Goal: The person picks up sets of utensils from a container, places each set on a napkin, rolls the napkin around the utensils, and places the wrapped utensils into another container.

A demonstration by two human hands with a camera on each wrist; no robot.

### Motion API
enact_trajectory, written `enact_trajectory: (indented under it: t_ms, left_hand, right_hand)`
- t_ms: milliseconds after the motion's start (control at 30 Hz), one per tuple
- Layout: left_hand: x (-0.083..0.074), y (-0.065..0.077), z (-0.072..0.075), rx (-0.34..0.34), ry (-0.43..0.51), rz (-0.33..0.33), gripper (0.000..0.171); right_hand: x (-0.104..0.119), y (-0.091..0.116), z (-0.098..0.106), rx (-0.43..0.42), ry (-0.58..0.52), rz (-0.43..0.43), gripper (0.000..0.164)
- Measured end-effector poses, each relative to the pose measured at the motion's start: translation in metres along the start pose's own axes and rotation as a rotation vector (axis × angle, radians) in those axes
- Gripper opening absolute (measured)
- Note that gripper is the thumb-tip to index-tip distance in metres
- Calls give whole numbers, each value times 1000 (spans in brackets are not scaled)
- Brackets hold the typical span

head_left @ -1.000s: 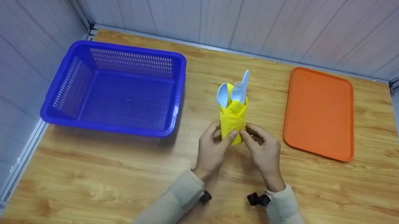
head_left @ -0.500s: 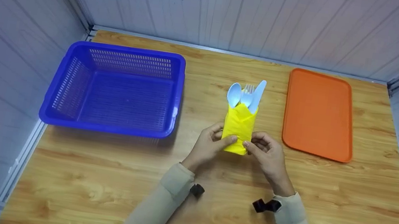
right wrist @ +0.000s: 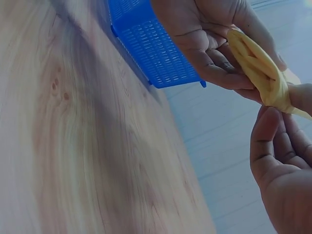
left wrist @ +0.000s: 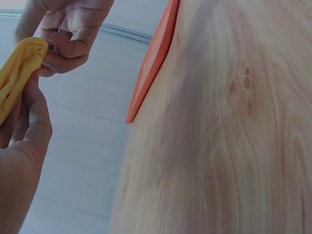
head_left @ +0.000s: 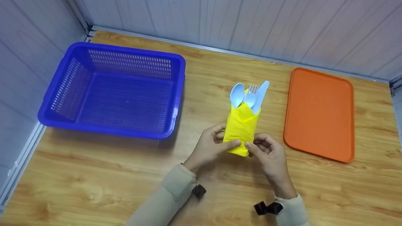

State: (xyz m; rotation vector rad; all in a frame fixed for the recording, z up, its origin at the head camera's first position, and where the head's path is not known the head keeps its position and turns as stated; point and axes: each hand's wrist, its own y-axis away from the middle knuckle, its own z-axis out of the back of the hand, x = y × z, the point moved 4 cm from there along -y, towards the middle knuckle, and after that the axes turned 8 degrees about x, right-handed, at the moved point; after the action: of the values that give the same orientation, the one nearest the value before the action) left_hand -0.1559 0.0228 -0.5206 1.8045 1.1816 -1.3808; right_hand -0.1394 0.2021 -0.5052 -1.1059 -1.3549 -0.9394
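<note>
A yellow napkin (head_left: 241, 128), folded into a pouch, is held above the table between my two hands. Out of its top stick a pale blue spoon (head_left: 237, 94), a fork (head_left: 250, 97) and a knife (head_left: 262, 94), fanned side by side. My left hand (head_left: 208, 146) pinches the pouch's lower left, thumb across the front and fingers behind. At the lower right edge my right hand (head_left: 270, 159) pinches it between thumb and fingers. Both wrist views show the napkin's folded bottom end (right wrist: 263, 68) in the fingers; the cutlery is hidden there.
To the left stands a blue perforated basket (head_left: 106, 130) with nothing in it. An orange tray (head_left: 322, 115) lies at the back right of the wooden table (head_left: 217, 219). Pale panel walls (head_left: 240, 11) enclose the back and sides.
Over the last second the pouch has turned from edge-tilted to facing front, and the hands came slightly nearer the body. Since half a second ago, the left thumb has slid slightly right.
</note>
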Motion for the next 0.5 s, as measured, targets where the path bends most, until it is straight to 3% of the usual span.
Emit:
enact_trajectory:
  t_ms: [500]
  left_hand:
    - [-14, 6, -2, -41, -54, -48, 44]
  right_hand:
    - [2, -1, -7, 28, -56, 6, 19]
